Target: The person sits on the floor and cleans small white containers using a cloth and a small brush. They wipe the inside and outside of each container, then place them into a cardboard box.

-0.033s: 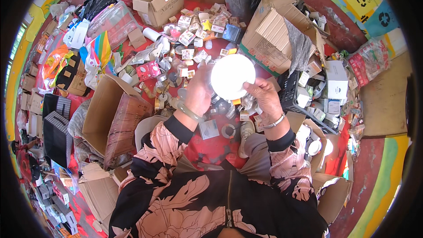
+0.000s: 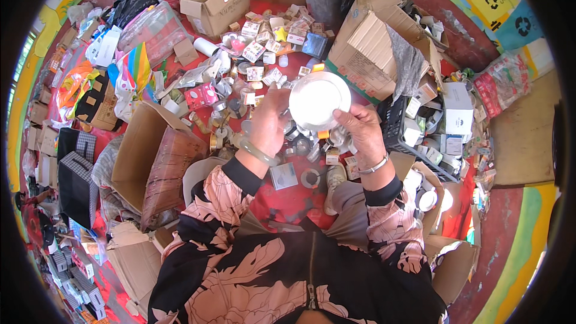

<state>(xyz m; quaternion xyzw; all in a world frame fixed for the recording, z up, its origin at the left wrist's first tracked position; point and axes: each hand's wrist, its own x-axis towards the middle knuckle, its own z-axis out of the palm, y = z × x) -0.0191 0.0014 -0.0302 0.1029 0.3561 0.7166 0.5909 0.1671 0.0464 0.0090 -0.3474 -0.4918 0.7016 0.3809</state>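
Observation:
A round, shallow white or silvery dish or lid (image 2: 320, 101) is raised above the pile, its face bright with glare and a pale rim around it. My right hand (image 2: 360, 132) grips its lower right edge, thumb on top and the other fingers curled beneath. At its left edge is my left hand (image 2: 268, 125), fingers pointing up along the side and partly lost in glare. A pale bangle circles the left wrist, a silvery one the right. Below the dish lie jars and lids (image 2: 303, 144), a white small box (image 2: 284, 176) and a grey ring (image 2: 310, 178).
Small boxes (image 2: 300, 33) and bottles heap up on the red floor ahead. An open carton (image 2: 144, 162) stands at left, a torn big carton (image 2: 366, 54) ahead right. A black crate (image 2: 393, 129) of packages sits at right. Another carton (image 2: 222, 3) stands far back.
The dish has shifted slightly right and tilted, so its rim shows more clearly and the glare is less. Both hands keep nearly the same place.

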